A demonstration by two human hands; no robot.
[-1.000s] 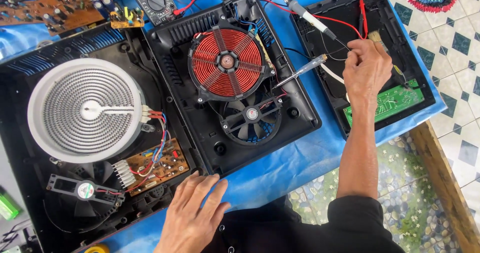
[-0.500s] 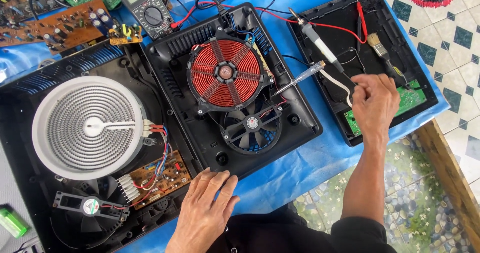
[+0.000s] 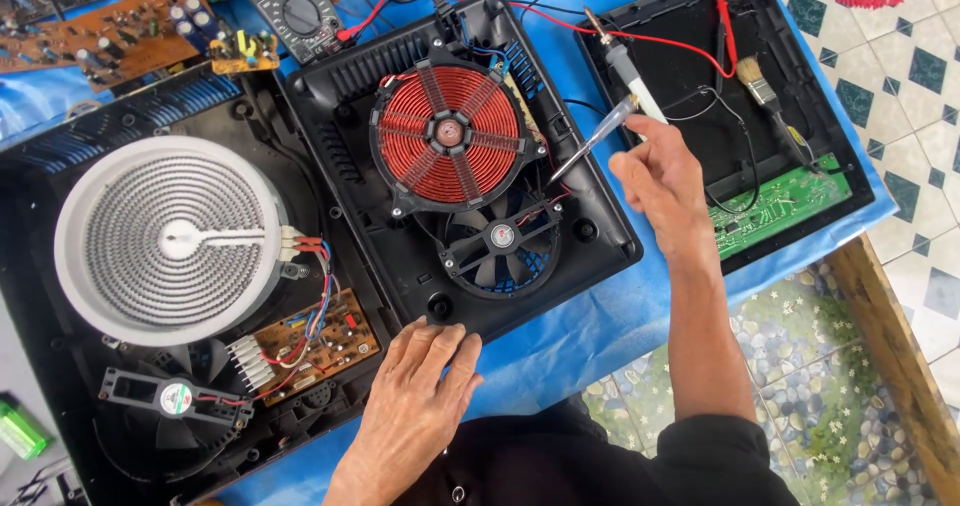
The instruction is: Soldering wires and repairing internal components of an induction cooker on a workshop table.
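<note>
Far left: a white spiral heating element (image 3: 168, 238) sits in a large black housing (image 3: 60, 386). Centre: an opened black cooker base (image 3: 400, 256) on a blue sheet (image 3: 590, 336), showing a red copper coil (image 3: 447, 136) above a black fan (image 3: 498, 238). The left hand (image 3: 415, 406) lies flat, fingers spread, on the base's near edge. Right: the right hand (image 3: 662, 181) pinches a clear-handled screwdriver (image 3: 592, 138), tip apparently near the coil's right rim.
</note>
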